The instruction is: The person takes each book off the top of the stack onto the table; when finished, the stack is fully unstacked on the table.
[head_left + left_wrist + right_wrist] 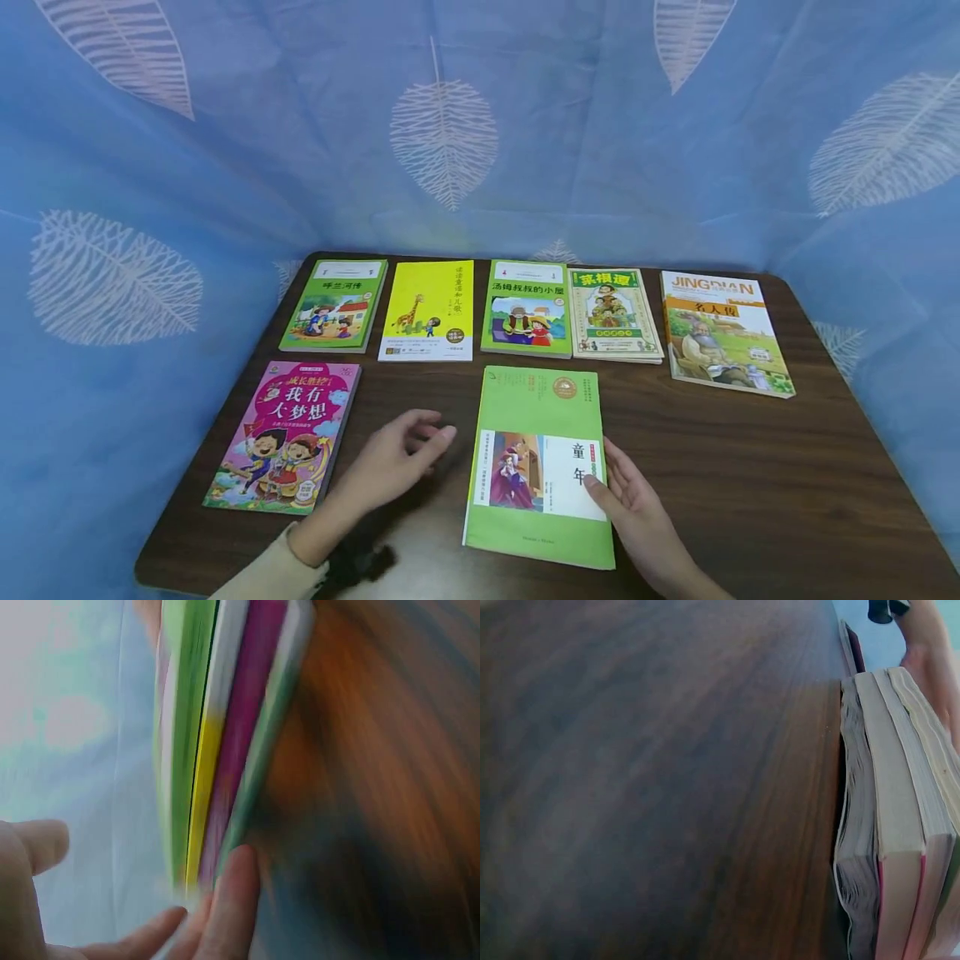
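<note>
Green-topped stack: in the head view, the stack of books (pixel 540 542) was placed near the middle of the front edge of the worktop (pixel 765 492).
Right hand (pixel 637 512): the stack's right side was gripped, with the thumb laid over the cover and the fingers bent at the edge.
Left hand (pixel 401 458): the fingers were loosely bent and parted, nothing was held, and a narrow gap was left to the stack's left side.
Room: dark wood was shown from the right hand to the right edge.
Back row: along the back edge, a yellow book (pixel 427 292) was flanked by a left green book (pixel 326 317) and a right green book (pixel 528 317); next were set a cream book (pixel 611 312) and, toward the back right corner, a white-topped book (pixel 720 333).
In the way: the stack's far edge was closely bordered by the right green book.
Pink book (pixel 281 442): it was set by the left edge, beside the left forearm.
Spines (pixel 232 750): in the left wrist view, they were blurred; left fingertips (pixel 240 881) were seen near their lower end, contact uncertain.
Page edges (pixel 896 787): in the right wrist view, they were bordered by bare wood.
</note>
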A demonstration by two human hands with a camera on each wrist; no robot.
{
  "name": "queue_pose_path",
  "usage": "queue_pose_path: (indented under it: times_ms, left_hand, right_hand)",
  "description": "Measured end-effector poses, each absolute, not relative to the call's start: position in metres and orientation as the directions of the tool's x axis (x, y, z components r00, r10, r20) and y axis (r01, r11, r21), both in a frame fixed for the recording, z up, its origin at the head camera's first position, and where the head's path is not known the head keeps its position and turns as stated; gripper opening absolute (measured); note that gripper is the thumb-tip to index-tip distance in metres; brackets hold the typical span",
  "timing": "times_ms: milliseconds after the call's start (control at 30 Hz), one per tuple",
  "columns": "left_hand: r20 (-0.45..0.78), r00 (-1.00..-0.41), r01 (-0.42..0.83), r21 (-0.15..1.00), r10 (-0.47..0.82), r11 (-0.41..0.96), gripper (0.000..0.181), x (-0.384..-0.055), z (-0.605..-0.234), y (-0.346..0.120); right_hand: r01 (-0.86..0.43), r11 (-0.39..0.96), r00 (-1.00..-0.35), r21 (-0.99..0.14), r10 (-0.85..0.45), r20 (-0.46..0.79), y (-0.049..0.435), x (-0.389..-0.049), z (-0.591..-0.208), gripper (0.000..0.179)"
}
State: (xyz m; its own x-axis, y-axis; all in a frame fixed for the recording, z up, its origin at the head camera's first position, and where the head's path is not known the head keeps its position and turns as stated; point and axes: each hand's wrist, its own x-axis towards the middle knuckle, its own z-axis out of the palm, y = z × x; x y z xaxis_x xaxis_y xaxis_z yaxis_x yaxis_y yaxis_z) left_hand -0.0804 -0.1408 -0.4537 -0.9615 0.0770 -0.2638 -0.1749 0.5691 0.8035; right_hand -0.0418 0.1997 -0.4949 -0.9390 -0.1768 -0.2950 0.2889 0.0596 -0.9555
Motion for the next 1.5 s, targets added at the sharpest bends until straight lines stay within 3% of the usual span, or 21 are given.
queue_pose_path:
  times_ms: [100, 267, 567, 900, 1067, 1267, 1367, 1500]
  left_hand:
    - [-0.275, -0.945, -0.125, 0.803, 0.176, 0.582, 0.079, -0.083, -0.464, -0.107]
    - [-0.245, -0.947, -0.068, 0.784, 0.207, 0.617, 0.091, -0.081, -0.473, -0.085]
    - [-0.182, -0.937, 0.01, 0.838, 0.298, 0.545, 0.079, -0.085, -0.475, -0.087]
    - [-0.283, -0.901, -0.163, 0.923, 0.329, 0.348, 0.061, -0.093, -0.475, -0.114]
    - [-0.326, -0.877, -0.24, 0.934, 0.352, 0.266, 0.068, -0.09, -0.476, -0.141]
    - [-0.39, -0.839, -0.345, 0.921, 0.38, 0.184, 0.059, -0.081, -0.47, -0.177]
    - [-0.379, -0.831, -0.345, 0.925, 0.406, 0.158, 0.057, -0.08, -0.464, -0.197]
    - [-0.351, -0.863, -0.298, 0.935, 0.363, 0.195, 0.058, -0.082, -0.454, -0.222]
  right_hand:
    - [0.28, 0.042, -0.944, -0.959, -0.171, -0.283, 0.197, -0.04, -0.497, 0.081]
    - [0.253, 0.026, -0.951, -0.967, -0.177, -0.253, 0.193, -0.039, -0.497, 0.08]
    - [0.24, 0.042, -0.956, -0.97, -0.161, -0.244, 0.196, -0.039, -0.492, 0.08]
    - [0.287, 0.128, -0.945, -0.949, -0.122, -0.302, 0.193, -0.043, -0.487, 0.081]
    - [0.331, 0.159, -0.933, -0.93, -0.091, -0.348, 0.194, -0.044, -0.485, 0.078]
    - [0.301, 0.17, -0.945, -0.938, -0.077, -0.318, 0.191, -0.043, -0.487, 0.089]
    - [0.293, 0.225, -0.951, -0.929, -0.032, -0.308, 0.189, -0.044, -0.484, 0.094]
    - [0.295, 0.325, -0.953, -0.899, 0.026, -0.303, 0.188, -0.048, -0.484, 0.092]
